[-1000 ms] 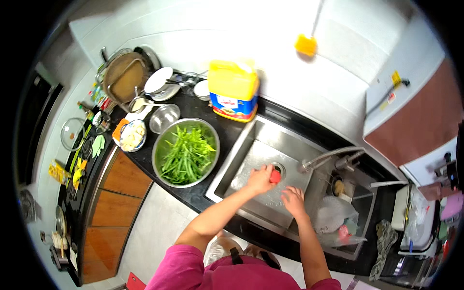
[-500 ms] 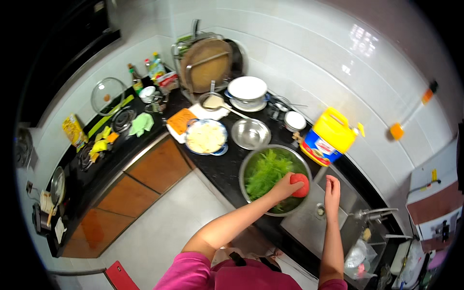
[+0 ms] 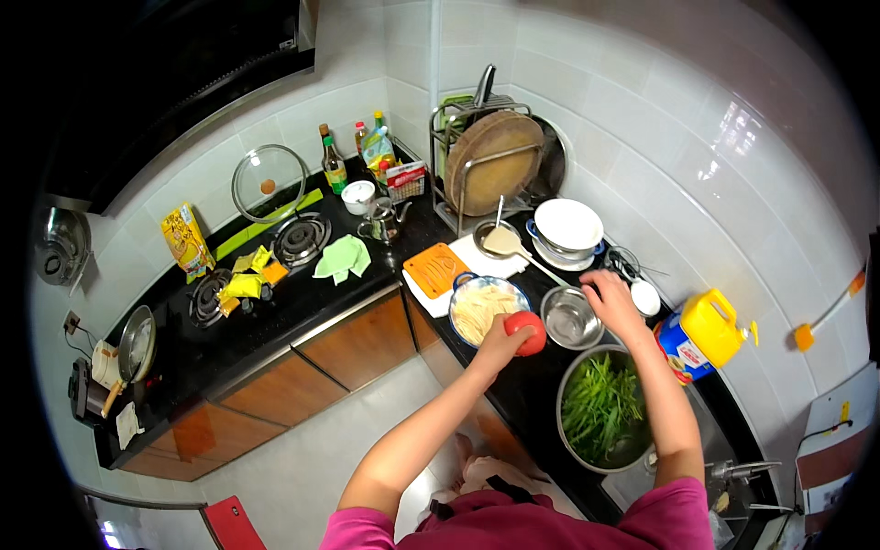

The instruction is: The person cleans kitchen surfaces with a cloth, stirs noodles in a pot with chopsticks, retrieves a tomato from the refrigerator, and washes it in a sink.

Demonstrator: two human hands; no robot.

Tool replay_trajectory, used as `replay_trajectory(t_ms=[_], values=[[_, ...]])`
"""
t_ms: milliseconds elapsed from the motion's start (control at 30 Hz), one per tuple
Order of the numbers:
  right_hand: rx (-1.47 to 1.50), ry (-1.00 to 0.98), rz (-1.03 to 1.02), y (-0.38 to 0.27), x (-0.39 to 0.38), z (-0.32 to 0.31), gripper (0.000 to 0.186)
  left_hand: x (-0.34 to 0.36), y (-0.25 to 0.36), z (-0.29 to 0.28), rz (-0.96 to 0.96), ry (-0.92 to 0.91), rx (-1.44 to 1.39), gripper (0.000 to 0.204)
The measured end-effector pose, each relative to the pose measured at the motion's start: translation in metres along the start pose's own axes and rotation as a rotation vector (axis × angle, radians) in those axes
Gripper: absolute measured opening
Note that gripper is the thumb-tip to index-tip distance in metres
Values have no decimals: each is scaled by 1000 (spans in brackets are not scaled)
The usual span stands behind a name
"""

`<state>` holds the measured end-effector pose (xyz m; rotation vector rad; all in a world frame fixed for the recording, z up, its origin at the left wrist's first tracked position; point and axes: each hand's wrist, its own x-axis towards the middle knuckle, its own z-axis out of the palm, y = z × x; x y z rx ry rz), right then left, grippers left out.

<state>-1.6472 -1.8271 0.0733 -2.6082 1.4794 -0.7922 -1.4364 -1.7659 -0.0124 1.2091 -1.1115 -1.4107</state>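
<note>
My left hand (image 3: 500,348) is closed round a red tomato (image 3: 525,333), held above the near right rim of a blue-rimmed, two-handled bowl (image 3: 524,291) of pale strips (image 3: 481,309). Over the far right edge of a small steel bowl (image 3: 573,321) hovers my right hand (image 3: 610,298), its fingers bent and apart with nothing seen in them. Close to those fingers ends the pale handle of a spoon-like utensil (image 3: 502,241). Beneath my right forearm, a big steel basin (image 3: 564,431) holds leafy greens (image 3: 598,403).
An orange cutting board (image 3: 435,269) lies left of the strip bowl. Stacked white bowls (image 3: 568,225) and a pan rack (image 3: 440,170) stand behind. A yellow jug (image 3: 710,330) is beside the sink tap (image 3: 747,469). Gas burners (image 3: 302,238) and a green cloth (image 3: 342,259) are leftward.
My left hand has carried the tomato from over the greens to the bowl of strips. My right hand has moved from above the sink to the small steel bowl. The view has shifted left.
</note>
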Motion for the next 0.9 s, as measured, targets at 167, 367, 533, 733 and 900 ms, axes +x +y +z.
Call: replay_trajectory(t_ms=[167, 367, 533, 733, 900], values=[[-179, 82, -324, -8, 141, 27, 23, 26, 18, -36, -117, 41, -46, 53], [-550, 286, -576, -1, 325, 35, 28, 67, -15, -55, -14, 19, 215, 50], [-629, 275, -588, -12, 440, 52, 20, 82, -15, -69, 21, 20, 182, 53], [-983, -286, -203, -42, 512, 70, 22, 89, 4, -76, -8, -25, 171, 51], [-1048, -515, 116, -50, 536, 87, 42, 99, 8, -90, -109, -62, 154, 62]])
